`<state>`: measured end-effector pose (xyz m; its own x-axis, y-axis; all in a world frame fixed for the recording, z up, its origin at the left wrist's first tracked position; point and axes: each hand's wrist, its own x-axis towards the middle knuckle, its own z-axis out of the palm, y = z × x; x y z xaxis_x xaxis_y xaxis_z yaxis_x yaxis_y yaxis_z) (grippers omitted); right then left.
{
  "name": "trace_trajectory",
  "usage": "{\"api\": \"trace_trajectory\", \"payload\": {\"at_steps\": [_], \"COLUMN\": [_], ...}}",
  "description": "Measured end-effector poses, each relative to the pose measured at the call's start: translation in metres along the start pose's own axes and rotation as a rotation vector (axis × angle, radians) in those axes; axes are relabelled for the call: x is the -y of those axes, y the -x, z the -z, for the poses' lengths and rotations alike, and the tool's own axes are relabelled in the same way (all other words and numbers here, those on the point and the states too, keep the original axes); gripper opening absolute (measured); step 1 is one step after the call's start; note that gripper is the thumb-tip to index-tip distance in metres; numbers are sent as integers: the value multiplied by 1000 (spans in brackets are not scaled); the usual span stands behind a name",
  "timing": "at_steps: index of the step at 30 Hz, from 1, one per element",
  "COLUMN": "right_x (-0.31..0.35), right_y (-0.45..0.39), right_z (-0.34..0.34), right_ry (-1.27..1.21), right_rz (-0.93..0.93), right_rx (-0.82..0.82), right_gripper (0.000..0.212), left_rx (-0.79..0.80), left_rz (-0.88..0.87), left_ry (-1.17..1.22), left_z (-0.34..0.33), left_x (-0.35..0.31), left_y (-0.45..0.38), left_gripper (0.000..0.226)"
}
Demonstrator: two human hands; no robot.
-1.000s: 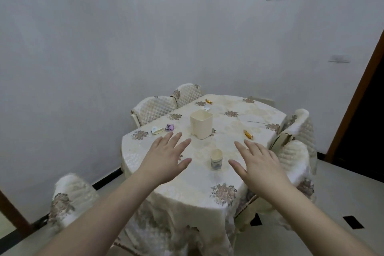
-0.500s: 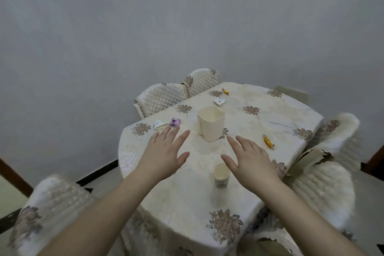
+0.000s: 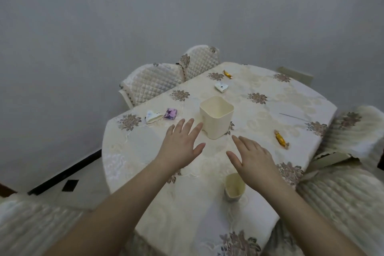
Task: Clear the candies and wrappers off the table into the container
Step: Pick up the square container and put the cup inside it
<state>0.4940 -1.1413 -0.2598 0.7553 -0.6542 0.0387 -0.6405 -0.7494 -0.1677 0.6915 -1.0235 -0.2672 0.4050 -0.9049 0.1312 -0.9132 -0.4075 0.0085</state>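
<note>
A cream square container [image 3: 216, 119] stands upright near the middle of the table [image 3: 270, 102], and it looks empty inside. A purple candy [image 3: 170, 113] and a white wrapper [image 3: 153, 116] lie to its left. Another white wrapper [image 3: 222, 86] and a gold candy [image 3: 227, 74] lie beyond it. A second gold candy [image 3: 281, 139] lies to its right. My left hand [image 3: 181, 144] hovers flat with fingers spread, just left of the container. My right hand [image 3: 254, 156] hovers open in front of the container. Both hold nothing.
A small cream cup [image 3: 233, 187] stands near the table's front, under my right wrist. Quilted chairs [image 3: 153, 83] are pushed in at the far left, another chair [image 3: 345, 176] at the right and one [image 3: 31, 226] at the near left. A thin stick [image 3: 292, 116] lies on the right.
The view has come closer to the table and tilted down. Both hands have advanced over the tabletop toward the container, still spread and empty.
</note>
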Motion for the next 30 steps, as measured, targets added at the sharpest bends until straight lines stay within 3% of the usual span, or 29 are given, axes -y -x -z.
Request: {"api": "trace_trajectory", "payload": {"at_steps": [7,11,17,25,30], "right_x": [-12,-22,-38,-68,-82], "right_y": [-29,-47,-60,-57,-54], "right_z": [-26,-40,-57,-76,-87], "right_ry": [-53,-105,-156,-152,-216], "right_rz": [-77,-90,-71,-42,-25], "right_rx": [67,77,104,166,253], "right_gripper": [62,60,59,56,56], "left_rx": [22,155,409,353,238], "left_rz": [55,299,651,964,1027], "left_ry": [282,682,971,1307,1421], "left_z": [-31,-51,-84,-114,-131], "left_x": [9,5,3,-6,-12], "left_y": [-72,-113,-153,-200,-214], "left_gripper": [61,62,70,83,51]}}
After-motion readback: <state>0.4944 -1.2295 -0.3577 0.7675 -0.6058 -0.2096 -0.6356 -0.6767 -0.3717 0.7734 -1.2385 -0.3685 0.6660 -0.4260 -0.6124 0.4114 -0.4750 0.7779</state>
